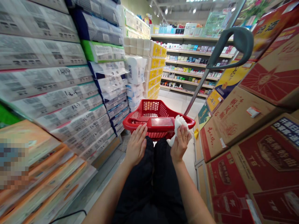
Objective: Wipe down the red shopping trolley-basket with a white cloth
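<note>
A red plastic shopping basket (130, 123) with perforated walls stands in front of my knees. A long pull handle (211, 59) with a dark grey loop grip rises at its right side. My left hand (136, 146) has its fingers stretched out together, with the fingertips at the basket's near rim, left of a pale rectangular panel (161, 122). My right hand (180, 144) holds a crumpled white cloth (179, 121) against the right part of the near rim. The cloth's folds hide that stretch of rim. Inside the basket I see only red mesh.
Stacks of wrapped paper packs (70, 96) line the left side. On the right are piled red and brown cartons (252, 149). Shelves of small boxed goods (187, 59) stand at the back, beyond a pale tiled floor (174, 97). A dark cable (70, 214) lies at lower left.
</note>
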